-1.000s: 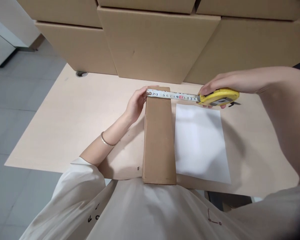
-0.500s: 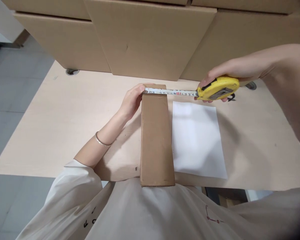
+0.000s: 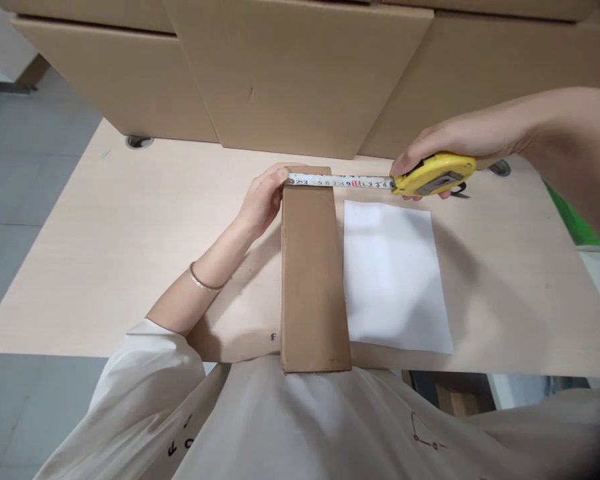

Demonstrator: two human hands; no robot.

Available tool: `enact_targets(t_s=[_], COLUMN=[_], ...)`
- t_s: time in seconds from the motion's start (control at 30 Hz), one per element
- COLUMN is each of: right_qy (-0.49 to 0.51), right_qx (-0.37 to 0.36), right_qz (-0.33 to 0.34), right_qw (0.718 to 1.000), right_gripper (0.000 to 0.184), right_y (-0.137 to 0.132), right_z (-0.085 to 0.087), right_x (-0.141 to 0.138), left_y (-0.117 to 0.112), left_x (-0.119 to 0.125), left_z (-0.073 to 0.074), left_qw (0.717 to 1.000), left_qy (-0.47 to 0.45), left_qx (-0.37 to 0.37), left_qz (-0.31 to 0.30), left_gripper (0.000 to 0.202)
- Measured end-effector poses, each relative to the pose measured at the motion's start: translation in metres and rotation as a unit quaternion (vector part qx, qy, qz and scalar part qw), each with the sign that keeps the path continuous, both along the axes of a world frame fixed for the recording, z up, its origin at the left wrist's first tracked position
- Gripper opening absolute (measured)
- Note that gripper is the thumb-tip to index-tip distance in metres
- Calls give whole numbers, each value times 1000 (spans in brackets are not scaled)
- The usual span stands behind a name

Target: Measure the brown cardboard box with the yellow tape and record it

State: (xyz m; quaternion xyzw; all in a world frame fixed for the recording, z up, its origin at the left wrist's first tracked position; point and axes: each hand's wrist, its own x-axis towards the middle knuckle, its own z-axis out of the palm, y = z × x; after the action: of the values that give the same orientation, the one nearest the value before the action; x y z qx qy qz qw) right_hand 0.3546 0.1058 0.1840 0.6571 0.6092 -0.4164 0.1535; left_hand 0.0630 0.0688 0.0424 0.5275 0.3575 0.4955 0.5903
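A long brown cardboard box (image 3: 313, 280) lies on the table in front of me, its near end against my shirt. Across its far end runs the pulled-out blade of a tape measure, reaching past the box's right edge. My left hand (image 3: 264, 200) pinches the blade's end at the box's far left corner, with some fingers behind the box. The yellow case of the tape measure (image 3: 435, 175) is gripped in my right hand (image 3: 453, 143), held to the right of the box. Part of the right fingers is hidden under the case.
A white sheet of paper (image 3: 395, 280) lies on the light wooden table (image 3: 105, 267), just right of the box. Large cardboard boxes (image 3: 290, 80) stand along the back. Cable holes (image 3: 139, 141) sit near the table's far edge. Something green (image 3: 575, 217) shows beyond the right edge.
Both hands hold nearly the same pose on the tape measure. The view has shifted slightly, bringing the green thing at the right into sight.
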Motion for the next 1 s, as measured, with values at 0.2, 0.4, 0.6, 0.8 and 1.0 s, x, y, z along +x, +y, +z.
enact_targets(t_s=[0.2,0.4,0.6,0.8,1.0], right_qy=[35,63,98,122,134], right_qx=[2,-3,13,-2,-44], right_qz=[-38,-24,60,40,67], right_qw=[999,998,993,992,988], right_gripper=[48,40,37,33,50], right_y=[9,8,2,10,14], right_z=[-13,-8,7,2,3], right_x=[17,-21,-88,-90,-82], left_y=[-3,-1,-1,0,2], left_x=[3,5,5,4,3], left_z=[2,1,-1,-5,-5], left_qw=[999,999,999,1000,1000], left_qy=[-23,-34,-28,-19,-14], left_qx=[-22,-30,-16,1,1], left_qz=[4,4,13,4,0], left_gripper=[58,60,62,65,66])
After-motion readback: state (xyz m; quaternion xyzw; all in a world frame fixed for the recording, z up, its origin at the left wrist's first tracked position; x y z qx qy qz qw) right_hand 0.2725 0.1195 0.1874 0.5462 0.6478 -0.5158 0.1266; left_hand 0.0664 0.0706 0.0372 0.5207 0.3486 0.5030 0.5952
